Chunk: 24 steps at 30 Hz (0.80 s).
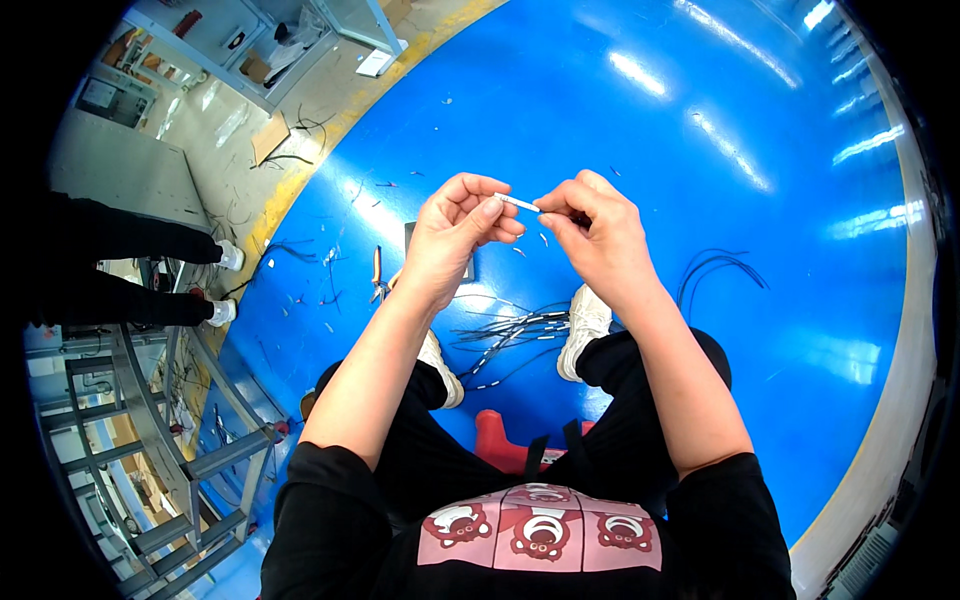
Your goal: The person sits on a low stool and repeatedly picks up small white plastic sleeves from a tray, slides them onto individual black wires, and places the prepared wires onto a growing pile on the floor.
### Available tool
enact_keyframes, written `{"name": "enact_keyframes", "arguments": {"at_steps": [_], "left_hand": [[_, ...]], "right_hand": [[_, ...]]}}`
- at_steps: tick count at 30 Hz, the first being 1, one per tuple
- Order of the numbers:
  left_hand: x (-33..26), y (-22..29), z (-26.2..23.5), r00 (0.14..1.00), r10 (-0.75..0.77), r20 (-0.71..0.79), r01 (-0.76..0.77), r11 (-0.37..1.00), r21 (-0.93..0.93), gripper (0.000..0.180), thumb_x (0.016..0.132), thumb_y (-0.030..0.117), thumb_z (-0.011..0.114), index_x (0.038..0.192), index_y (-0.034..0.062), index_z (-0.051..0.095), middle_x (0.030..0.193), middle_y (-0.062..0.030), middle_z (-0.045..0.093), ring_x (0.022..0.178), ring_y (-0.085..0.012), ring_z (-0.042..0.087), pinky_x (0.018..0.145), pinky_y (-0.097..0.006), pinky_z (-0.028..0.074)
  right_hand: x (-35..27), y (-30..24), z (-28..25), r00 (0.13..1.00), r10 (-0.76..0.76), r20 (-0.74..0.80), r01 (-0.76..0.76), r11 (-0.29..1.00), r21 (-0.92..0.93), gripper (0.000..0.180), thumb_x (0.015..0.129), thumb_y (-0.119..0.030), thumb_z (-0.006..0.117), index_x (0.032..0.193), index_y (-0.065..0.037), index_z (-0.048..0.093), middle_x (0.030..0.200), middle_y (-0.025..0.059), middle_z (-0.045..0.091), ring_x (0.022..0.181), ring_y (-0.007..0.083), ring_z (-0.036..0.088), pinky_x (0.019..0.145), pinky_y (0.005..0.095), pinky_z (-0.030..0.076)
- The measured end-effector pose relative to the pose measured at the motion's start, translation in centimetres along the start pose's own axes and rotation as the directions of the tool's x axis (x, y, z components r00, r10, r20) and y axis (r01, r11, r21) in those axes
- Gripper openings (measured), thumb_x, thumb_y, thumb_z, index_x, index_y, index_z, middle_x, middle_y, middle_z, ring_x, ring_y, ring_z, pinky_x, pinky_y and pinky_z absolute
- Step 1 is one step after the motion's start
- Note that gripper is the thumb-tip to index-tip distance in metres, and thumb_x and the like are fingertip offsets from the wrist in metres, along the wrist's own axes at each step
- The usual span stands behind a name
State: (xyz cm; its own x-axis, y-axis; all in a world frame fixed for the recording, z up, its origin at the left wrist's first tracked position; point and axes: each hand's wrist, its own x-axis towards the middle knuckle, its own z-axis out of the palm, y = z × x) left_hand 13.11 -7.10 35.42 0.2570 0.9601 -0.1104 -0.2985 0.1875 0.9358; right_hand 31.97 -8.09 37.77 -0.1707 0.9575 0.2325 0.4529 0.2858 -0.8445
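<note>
A short white tube-like sleeve with small dark marks (518, 203) bridges my two hands above the blue floor. My left hand (452, 228) pinches its left end between thumb and forefinger, the other fingers curled. At the tube's right end, the closed fingertips of my right hand (603, 228) meet it; whether they also grip a thin wire is too small to tell. Below lies a bundle of black wires with white sleeves (520, 328), spread on the floor between my shoes. A plier-like tool with orange-brown handles (378, 272) rests left of my left forearm.
More black wires (718, 262) curve on the floor at right. Scraps and wire offcuts (330, 275) lie at left. A red stool (500, 440) is beneath me. Another person's dark-clad legs (150, 250) stand at left, near a grey metal frame (180, 470). Cabinets (260, 60) stand far left.
</note>
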Motion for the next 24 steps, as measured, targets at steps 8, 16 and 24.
{"name": "enact_keyframes", "arguments": {"at_steps": [8, 16, 24], "left_hand": [[0.6, -1.0, -0.3, 0.995, 0.095, -0.015, -0.095, 0.995, -0.015, 0.013, 0.096, 0.018, 0.058, 0.104, 0.0069, 0.058, 0.088, -0.0035, 0.065, 0.077, -0.0107, 0.064, 0.071, -0.024, 0.051], [0.7, -0.7, -0.6, 0.995, 0.081, -0.052, -0.084, 0.995, -0.053, 0.017, 0.095, 0.017, 0.060, 0.104, 0.0032, 0.058, 0.088, -0.0057, 0.065, 0.077, -0.0124, 0.064, 0.071, -0.026, 0.052], [0.5, -1.0, -0.1, 0.998, 0.047, -0.048, -0.050, 0.997, -0.052, 0.018, 0.095, 0.016, 0.060, 0.105, 0.0016, 0.059, 0.088, -0.0068, 0.066, 0.076, -0.0133, 0.065, 0.070, -0.026, 0.053]], "right_hand": [[0.0, 0.3, 0.2, 0.992, 0.122, 0.021, -0.124, 0.975, 0.185, 0.006, 0.083, -0.003, 0.067, 0.088, -0.001, 0.065, 0.083, 0.0078, 0.058, 0.072, 0.0162, 0.061, 0.067, 0.0290, 0.050], [0.1, 1.1, -0.6, 0.972, 0.210, 0.110, -0.224, 0.965, 0.136, 0.007, 0.082, -0.004, 0.068, 0.088, -0.001, 0.067, 0.081, 0.0054, 0.056, 0.070, 0.0123, 0.058, 0.065, 0.0269, 0.047], [0.1, 0.8, -0.6, 0.959, 0.253, 0.129, -0.276, 0.937, 0.213, 0.012, 0.081, -0.006, 0.070, 0.091, -0.001, 0.065, 0.079, 0.0050, 0.060, 0.067, 0.0102, 0.056, 0.061, 0.0270, 0.046]]}}
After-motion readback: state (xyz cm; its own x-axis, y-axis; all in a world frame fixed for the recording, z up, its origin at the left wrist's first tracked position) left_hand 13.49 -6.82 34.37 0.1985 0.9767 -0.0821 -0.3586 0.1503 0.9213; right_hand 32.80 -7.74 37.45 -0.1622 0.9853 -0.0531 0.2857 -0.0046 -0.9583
